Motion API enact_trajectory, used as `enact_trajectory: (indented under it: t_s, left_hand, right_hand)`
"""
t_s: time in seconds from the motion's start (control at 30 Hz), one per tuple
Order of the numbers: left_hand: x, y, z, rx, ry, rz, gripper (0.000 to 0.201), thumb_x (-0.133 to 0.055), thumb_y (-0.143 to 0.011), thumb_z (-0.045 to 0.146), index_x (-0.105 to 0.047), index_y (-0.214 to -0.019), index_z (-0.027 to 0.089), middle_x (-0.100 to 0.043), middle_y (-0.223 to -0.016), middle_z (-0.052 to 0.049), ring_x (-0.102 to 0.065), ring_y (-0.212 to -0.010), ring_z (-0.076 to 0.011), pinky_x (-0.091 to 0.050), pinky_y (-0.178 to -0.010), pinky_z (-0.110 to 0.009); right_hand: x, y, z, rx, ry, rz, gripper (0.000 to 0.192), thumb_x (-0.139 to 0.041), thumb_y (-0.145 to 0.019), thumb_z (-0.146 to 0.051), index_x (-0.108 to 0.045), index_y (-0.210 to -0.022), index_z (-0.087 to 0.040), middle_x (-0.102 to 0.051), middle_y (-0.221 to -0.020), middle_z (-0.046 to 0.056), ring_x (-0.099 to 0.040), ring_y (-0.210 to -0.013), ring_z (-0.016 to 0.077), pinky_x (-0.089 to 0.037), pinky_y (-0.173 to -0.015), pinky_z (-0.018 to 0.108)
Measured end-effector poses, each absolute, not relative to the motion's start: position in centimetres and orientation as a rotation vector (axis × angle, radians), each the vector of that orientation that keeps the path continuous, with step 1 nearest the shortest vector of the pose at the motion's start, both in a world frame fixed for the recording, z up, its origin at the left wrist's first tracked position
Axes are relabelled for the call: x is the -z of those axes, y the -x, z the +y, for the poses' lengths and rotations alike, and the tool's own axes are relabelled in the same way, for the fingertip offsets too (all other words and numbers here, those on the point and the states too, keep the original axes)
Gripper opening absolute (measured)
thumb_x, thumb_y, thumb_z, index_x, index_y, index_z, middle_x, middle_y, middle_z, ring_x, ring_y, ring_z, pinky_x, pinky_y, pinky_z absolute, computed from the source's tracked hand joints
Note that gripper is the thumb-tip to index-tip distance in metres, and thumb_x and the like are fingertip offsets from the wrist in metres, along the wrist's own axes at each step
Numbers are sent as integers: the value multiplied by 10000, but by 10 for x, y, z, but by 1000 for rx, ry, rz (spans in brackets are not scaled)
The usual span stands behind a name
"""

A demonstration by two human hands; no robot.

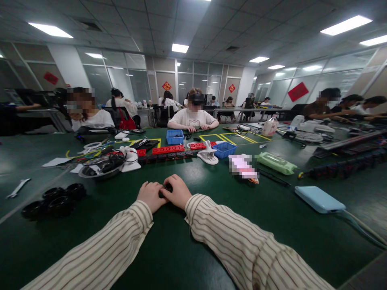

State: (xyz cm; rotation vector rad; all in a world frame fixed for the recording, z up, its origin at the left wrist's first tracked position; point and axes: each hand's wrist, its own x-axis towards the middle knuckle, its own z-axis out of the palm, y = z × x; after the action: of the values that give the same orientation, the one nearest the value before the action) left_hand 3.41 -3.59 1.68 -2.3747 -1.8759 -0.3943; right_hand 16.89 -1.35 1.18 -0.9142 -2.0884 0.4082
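Over the green table in front of me, my left hand (151, 196) and my right hand (179, 191) meet around a small black round part (168, 187). Fingers of both hands are bent and closed on it, and they hide most of its shape. Off to the left lie several black ring-shaped pieces (61, 206) in a cluster. Past my hands runs a row of red and black socket-like blocks (167, 150), with a white clamp-shaped piece (208, 154) at its right part.
A metal bowl (101, 176) of cables stands at left, near a wrench (18, 188). Two blue bins, one being the nearer blue bin (224, 150), stand beyond. Rightward lie a green packet (277, 163) and a light-blue box (319, 199) with a cable. A person (193, 117) sits opposite.
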Motion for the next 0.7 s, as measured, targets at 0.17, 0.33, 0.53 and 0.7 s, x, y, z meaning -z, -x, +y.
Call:
enact_trajectory:
  t_s: [0.17, 0.33, 0.53, 0.7]
  left_hand:
    - [-15, -26, -31, 501, 2476, -1825, 272, -535, -637, 401, -612, -788, 189, -620, -857, -57, -549, -875, -237, -303, -929, -457]
    - [-5, -12, -19, 668, 2725, -1634, 281, -546, -644, 374, -619, -839, 185, -603, -957, -62, -528, -922, -218, -411, -837, -339]
    - [-5, -10, -19, 643, 2707, -1636, 393, -579, -622, 450, -580, -904, 177, -577, -983, -72, -512, -934, -224, -390, -849, -358]
    - [-14, -22, -29, 560, 2509, -1761, 458, -587, -580, 508, -553, -891, 174, -574, -898, -60, -524, -865, -234, -375, -831, -386]
  right_hand:
    - [-15, -171, -16, -448, 838, -2113, 174, -538, -691, -142, -530, -861, -174, -526, -863, 24, -489, -852, 138, -402, -806, 281]
    - [-20, -173, -23, -577, 795, -2146, 390, -474, -667, -58, -485, -1032, -196, -560, -980, 21, -512, -923, 143, -398, -847, 288]
    - [-23, -174, -24, -454, 850, -2100, 347, -533, -717, -207, -468, -1056, -165, -534, -1008, 59, -480, -951, 166, -370, -865, 322]
    - [-17, -171, -18, -378, 1007, -2074, 188, -565, -721, -283, -515, -868, -177, -485, -867, 32, -465, -850, 156, -375, -805, 323]
